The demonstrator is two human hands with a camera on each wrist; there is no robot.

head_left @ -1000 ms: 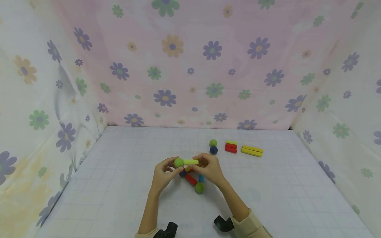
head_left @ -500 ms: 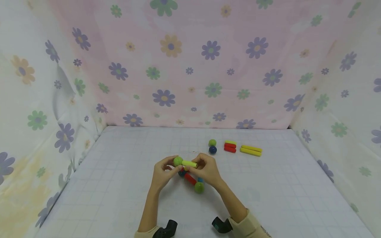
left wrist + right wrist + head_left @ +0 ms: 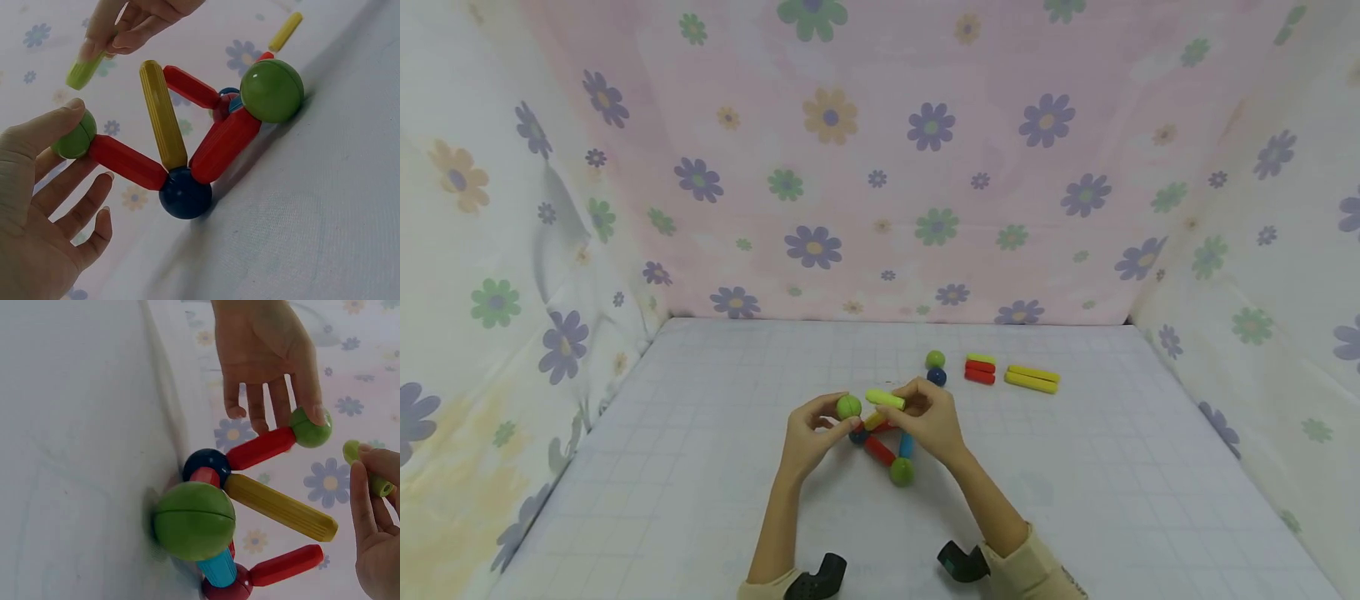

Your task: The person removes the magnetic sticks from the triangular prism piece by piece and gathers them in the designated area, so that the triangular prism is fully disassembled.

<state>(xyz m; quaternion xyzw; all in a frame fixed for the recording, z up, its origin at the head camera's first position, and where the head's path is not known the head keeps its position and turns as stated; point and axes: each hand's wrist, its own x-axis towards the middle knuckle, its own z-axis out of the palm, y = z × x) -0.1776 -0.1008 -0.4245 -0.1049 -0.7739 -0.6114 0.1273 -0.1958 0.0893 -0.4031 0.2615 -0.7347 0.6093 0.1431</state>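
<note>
Left hand (image 3: 808, 437) has a green ball (image 3: 849, 407) pinched between thumb and fingertip. That ball sits on the end of a red rod (image 3: 127, 162) which runs down to a dark blue ball (image 3: 185, 193) on the table (image 3: 700, 467). A yellow rod (image 3: 162, 122) sticks up from the same blue ball with its top end free. Next over, the right hand (image 3: 928, 421) pinches a lime green rod (image 3: 885, 398), held just apart from the green ball. Nearer the person there's a bigger green ball (image 3: 902, 472). Off to the right lie spare balls (image 3: 936, 367) and rods (image 3: 1015, 374).
</note>
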